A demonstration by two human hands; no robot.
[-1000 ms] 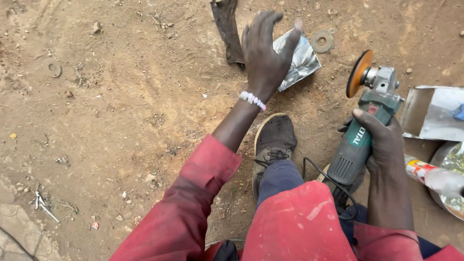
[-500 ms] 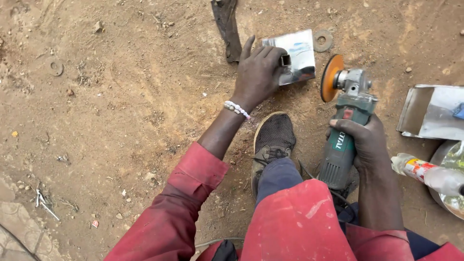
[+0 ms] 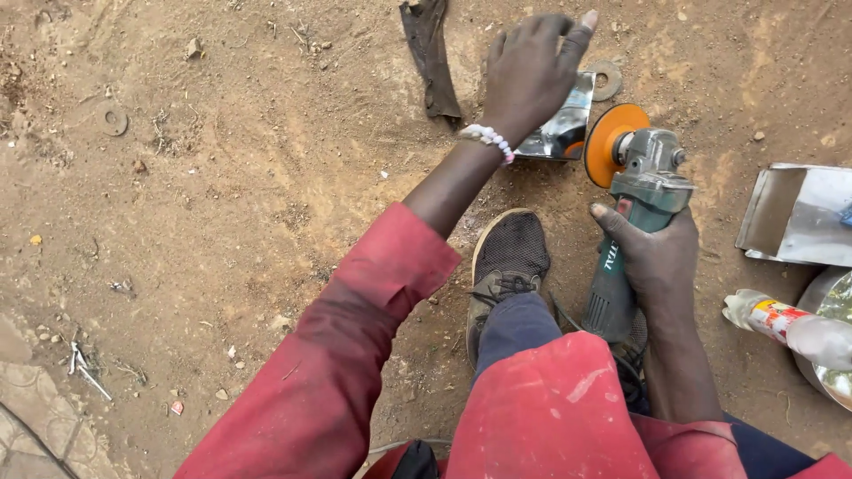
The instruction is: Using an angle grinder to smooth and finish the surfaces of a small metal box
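Pressing down on a shiny bent metal piece (image 3: 568,124) at about twelve o'clock on the dirt ground (image 3: 222,222), the left hand (image 3: 531,75) rests palm-down with its fingers spread over the top; the hand is not clenched around the metal, only bearing on it. The right hand (image 3: 655,257) is clamped around the green body of an angle grinder (image 3: 635,222) at about two o'clock, its orange disc (image 3: 611,142) just beside the right edge of the metal piece. Whether disc and metal touch cannot be told. No cut line or sparks show, so the grinding looks barely begun or not yet begun. A black shoe (image 3: 508,257) sits below the piece. A folded metal sheet (image 3: 799,213) lies at three o'clock, a washer (image 3: 608,80) near the disc.
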